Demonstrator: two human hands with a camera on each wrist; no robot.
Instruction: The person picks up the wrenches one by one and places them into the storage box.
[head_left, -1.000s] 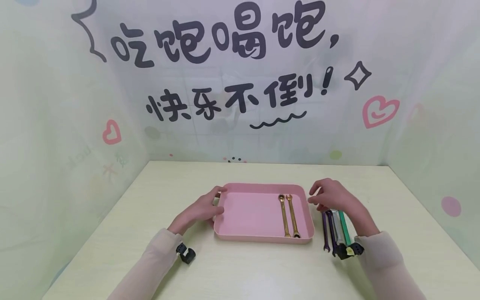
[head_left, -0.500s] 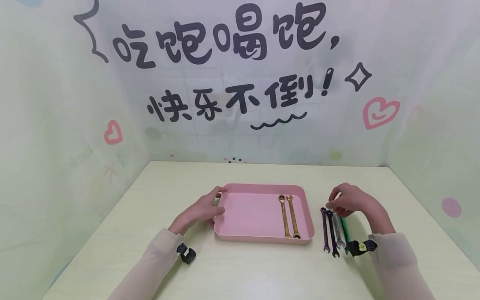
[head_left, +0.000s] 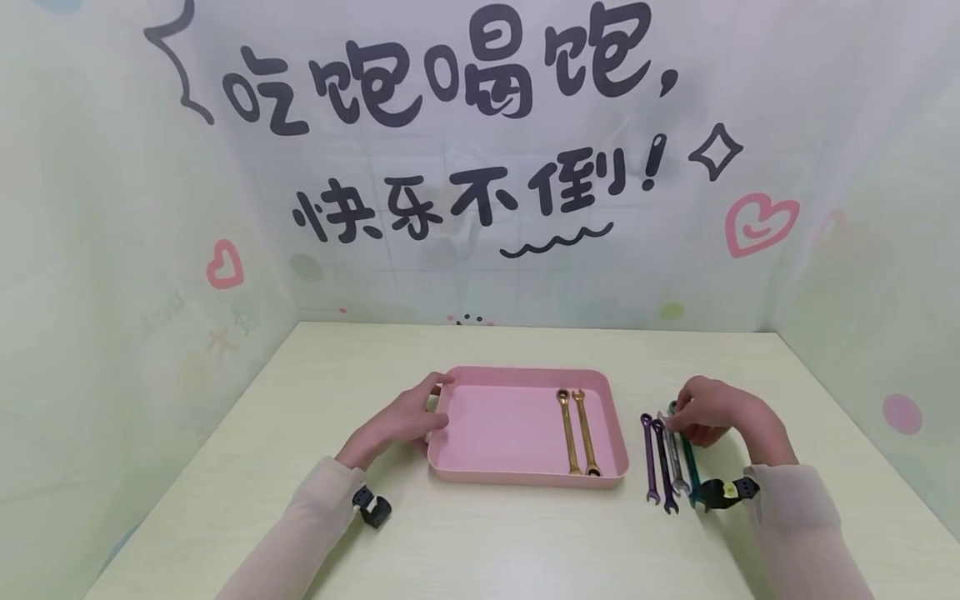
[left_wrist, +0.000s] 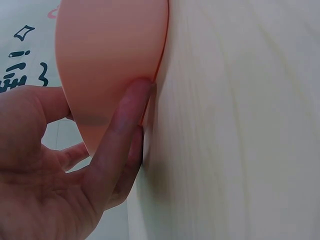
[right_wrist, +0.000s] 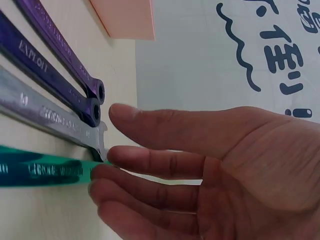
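A pink tray [head_left: 510, 425] lies on the table with two gold wrenches [head_left: 567, 433] side by side at its right end. My left hand [head_left: 408, 412] grips the tray's left wall; in the left wrist view its thumb passes over the rim while other fingers press the outer wall [left_wrist: 110, 55]. To the tray's right lie two purple wrenches [right_wrist: 42, 65], a silver wrench [right_wrist: 45, 112] and a green wrench [right_wrist: 45, 167], roughly parallel. My right hand [head_left: 712, 408] is over their far ends, fingertips right at the green wrench, thumb apart from the fingers.
A pale wooden table [head_left: 480, 550] carries everything. Light curtains with dark lettering and pink hearts [head_left: 761, 223] rise behind and at both sides. Each wrist wears a small black camera [head_left: 372, 507].
My right hand has moved right and slightly toward me, from beside the tray's right wall to the silver and green wrenches. The left hand and tray have stayed put.
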